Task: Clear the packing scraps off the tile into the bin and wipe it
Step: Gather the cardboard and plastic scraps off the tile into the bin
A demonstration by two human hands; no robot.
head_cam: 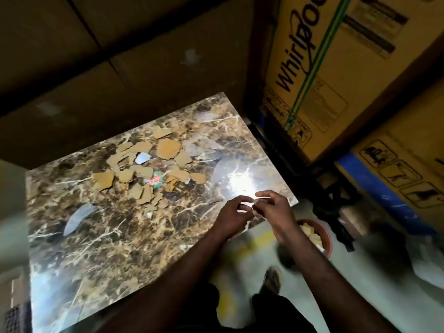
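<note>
**Scraps piled on tile, bin part-filled**

While cardboard scraps [144,169] lie heaped mid-tile [101,241], left hand [231,216] & right hand [274,207] meet at tile's 4 o'clock edge, fingertips pinching a small pale bit. Bin [325,239], 4 o'clock off tile, holds tan scraps.

The tile [101,236] looks like polished, glossy marble, glaring under the light; the scraps [168,149] on it are matt brown cardboard.
</note>
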